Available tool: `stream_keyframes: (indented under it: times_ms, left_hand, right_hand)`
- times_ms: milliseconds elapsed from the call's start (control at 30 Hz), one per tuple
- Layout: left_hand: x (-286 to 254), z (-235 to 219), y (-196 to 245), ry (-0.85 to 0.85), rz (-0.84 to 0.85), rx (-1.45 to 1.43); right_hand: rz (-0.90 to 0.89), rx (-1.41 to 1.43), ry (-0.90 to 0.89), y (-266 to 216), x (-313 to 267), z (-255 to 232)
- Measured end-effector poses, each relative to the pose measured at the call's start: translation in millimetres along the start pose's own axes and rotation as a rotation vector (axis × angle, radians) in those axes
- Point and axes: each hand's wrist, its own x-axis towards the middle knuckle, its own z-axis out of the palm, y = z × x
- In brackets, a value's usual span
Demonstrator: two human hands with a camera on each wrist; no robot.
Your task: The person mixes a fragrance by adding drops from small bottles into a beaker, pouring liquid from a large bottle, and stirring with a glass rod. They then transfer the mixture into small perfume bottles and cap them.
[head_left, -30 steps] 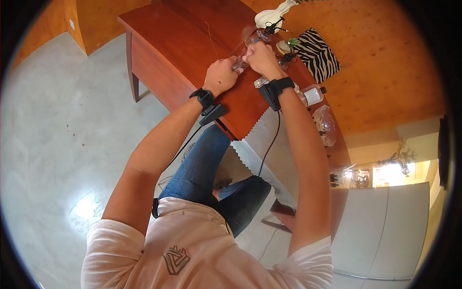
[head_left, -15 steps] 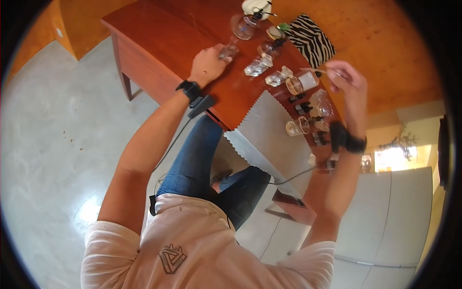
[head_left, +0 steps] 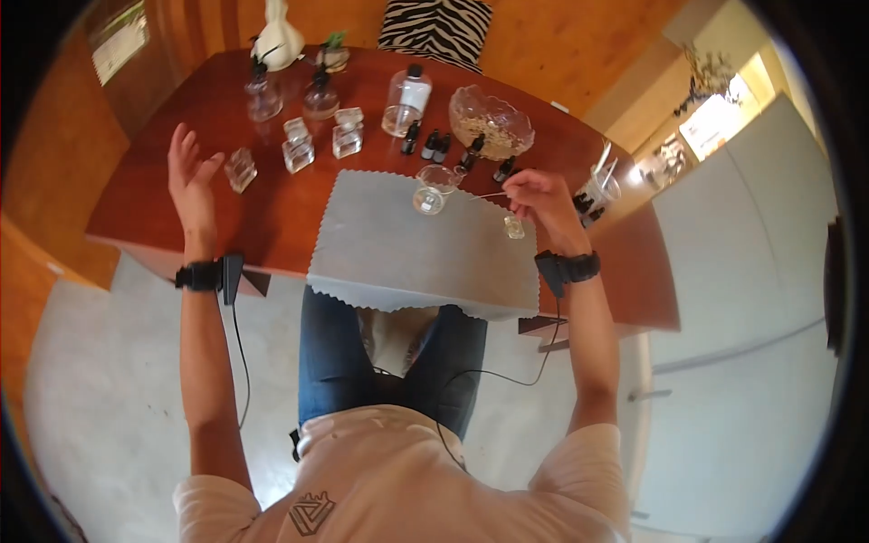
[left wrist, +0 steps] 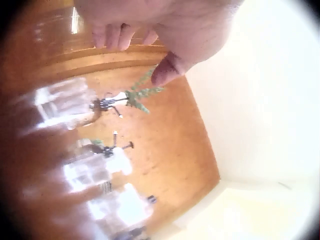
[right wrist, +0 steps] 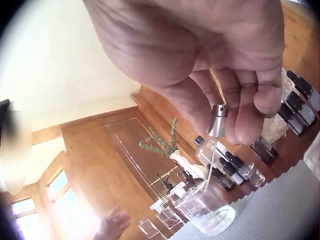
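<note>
Glass bottle now stands released near spread left fingers; right fingers pinch a spray nozzle

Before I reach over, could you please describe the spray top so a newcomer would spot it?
On the wooden table, find the grey cloth. By its right edge, the right hand pinches the spray top, a small silver cylinder with a thin tube. Unlike the black-topped bottles nearby, it is held off the table.
</note>
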Motion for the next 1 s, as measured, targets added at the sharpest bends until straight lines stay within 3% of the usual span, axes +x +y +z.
stream_keyframes:
  times_ms: [133,200,300,400,500,600,700,900,1000]
  left_hand:
    - [-0.6,41.5,38.6,-0.137,0.113,0.038]
    - [-10.6,73.5,44.2,-0.228,0.036,-0.041]
    - [-19.1,111.6,33.1,-0.45,-0.112,-0.039]
    - [-24.6,146.1,14.5,-0.603,-0.254,-0.022]
    - [-27.8,169.6,-7.5,-0.677,-0.349,-0.043]
    - [-28.2,185.2,-13.5,-0.738,-0.328,0.039]
    - [-27.4,196.3,-21.2,-0.788,-0.367,0.059]
    - [-31.9,204.1,-47.0,-0.918,-0.482,0.06]
    - [-36.3,202.7,-54.7,-1.0,-0.462,0.05]
  right_hand:
    - [-0.039,0.024,-0.024,22.9,-1.6,6.3]
    - [-0.05,-0.009,0.008,25.5,-1.1,8.5]
    - [-0.265,-0.24,0.175,37.2,8.5,13.0]
    - [-0.337,-0.327,0.156,45.3,17.3,17.4]
    - [-0.262,-0.357,0.183,50.5,18.8,21.0]
    - [-0.464,-0.541,0.454,65.6,15.2,9.9]
    - [-0.231,-0.475,0.346,70.5,-1.3,-4.7]
    - [-0.281,-0.533,0.167,66.4,-25.1,3.8]
    - [-0.262,-0.587,0.073,67.5,-21.8,3.5]
